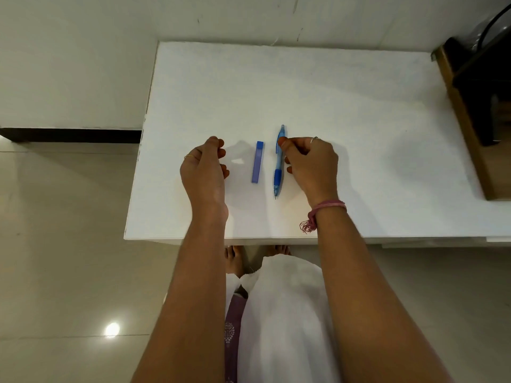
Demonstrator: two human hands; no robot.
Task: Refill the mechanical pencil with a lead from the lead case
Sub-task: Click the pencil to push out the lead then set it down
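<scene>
A blue mechanical pencil (278, 161) lies flat on the white table (276, 87), tip pointing toward me. Just left of it lies a slim blue lead case (257, 162), parallel to the pencil. My right hand (311, 164) hovers at the pencil's right side; its thumb and fingertips touch or nearly touch the barrel, fingers curled and apart. My left hand (204, 164) hangs left of the lead case, a gap away, fingers curved and holding nothing. The pencil rests on the table, not lifted.
A dark object on a wooden ledge (470, 120) borders the table's right edge. The wall runs along the table's far side. The table's left edge (141, 150) drops to a tiled floor. My feet show under the near edge.
</scene>
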